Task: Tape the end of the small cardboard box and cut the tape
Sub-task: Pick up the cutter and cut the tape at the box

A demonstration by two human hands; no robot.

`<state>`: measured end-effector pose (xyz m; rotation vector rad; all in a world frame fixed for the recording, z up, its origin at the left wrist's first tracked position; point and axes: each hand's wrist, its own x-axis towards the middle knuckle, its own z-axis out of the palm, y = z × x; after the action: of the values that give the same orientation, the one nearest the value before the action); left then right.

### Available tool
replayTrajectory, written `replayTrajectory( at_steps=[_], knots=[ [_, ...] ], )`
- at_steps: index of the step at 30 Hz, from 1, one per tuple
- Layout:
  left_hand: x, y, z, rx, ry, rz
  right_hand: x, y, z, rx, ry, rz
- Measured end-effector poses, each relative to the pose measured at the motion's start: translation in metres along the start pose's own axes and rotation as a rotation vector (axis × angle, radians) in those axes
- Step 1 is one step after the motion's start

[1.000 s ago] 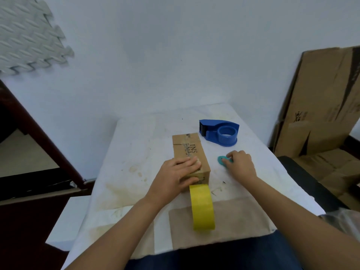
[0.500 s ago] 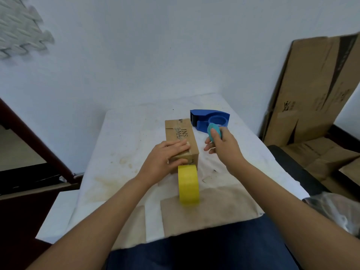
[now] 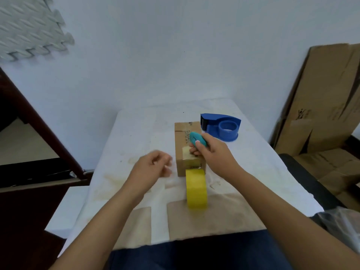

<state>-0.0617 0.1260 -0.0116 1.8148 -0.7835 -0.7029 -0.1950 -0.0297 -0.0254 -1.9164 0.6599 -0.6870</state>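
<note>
A small brown cardboard box (image 3: pixel 183 139) lies lengthwise in the middle of the table. A yellow tape roll (image 3: pixel 196 189) stands on edge against the box's near end, with a strip of tape running up over that end onto the top. My right hand (image 3: pixel 212 152) rests over the near top of the box and grips a small teal cutter (image 3: pixel 197 138). My left hand (image 3: pixel 153 166) hovers just left of the box, blurred, fingers loosely curled, holding nothing.
A blue tape dispenser (image 3: pixel 222 126) sits behind and right of the box. The white table cover (image 3: pixel 136 137) is stained, with brown patches near the front edge. Flattened cardboard (image 3: pixel 327 106) leans against the wall at right. Dark wooden furniture (image 3: pixel 35 172) stands at left.
My left hand has come off the box and moved left. My right hand picked up the teal cutter from the table and carried it over the near end of the box.
</note>
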Motion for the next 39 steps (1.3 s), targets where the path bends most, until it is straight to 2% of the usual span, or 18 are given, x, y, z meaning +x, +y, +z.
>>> replayTrajectory(
  at_steps=[3, 5, 7, 10, 14, 23, 28, 33, 39],
  knots=[
    [-0.016, -0.002, 0.007, -0.052, -0.285, -0.284, 0.000, -0.001, -0.001, 0.018, 0.018, -0.020],
    [-0.018, -0.001, 0.017, -0.097, -0.347, -0.358, 0.000, -0.003, -0.002, -0.007, 0.034, -0.063],
    [-0.016, -0.001, 0.028, -0.179, -0.360, -0.395, -0.003, -0.004, -0.005, -0.146, 0.036, -0.161],
    [-0.016, -0.002, 0.038, -0.194, -0.408, -0.399, -0.006, 0.000, -0.008, -0.414, -0.082, -0.241],
    [-0.022, -0.002, 0.040, -0.245, -0.483, -0.368, -0.005, 0.009, -0.011, -0.478, -0.196, -0.210],
    [-0.030, 0.003, 0.043, -0.130, -0.393, -0.325, -0.004, 0.019, 0.000, -0.496, -0.118, -0.251],
    [-0.029, 0.008, 0.043, -0.046, -0.412, -0.328, -0.005, 0.021, 0.000, -0.487, -0.114, -0.250],
    [-0.037, 0.009, 0.036, -0.118, -0.441, -0.388, -0.005, 0.024, 0.001, -0.492, -0.094, -0.273],
    [-0.038, 0.011, 0.033, -0.125, -0.446, -0.382, -0.004, 0.027, 0.003, -0.509, -0.078, -0.280]
  ],
)
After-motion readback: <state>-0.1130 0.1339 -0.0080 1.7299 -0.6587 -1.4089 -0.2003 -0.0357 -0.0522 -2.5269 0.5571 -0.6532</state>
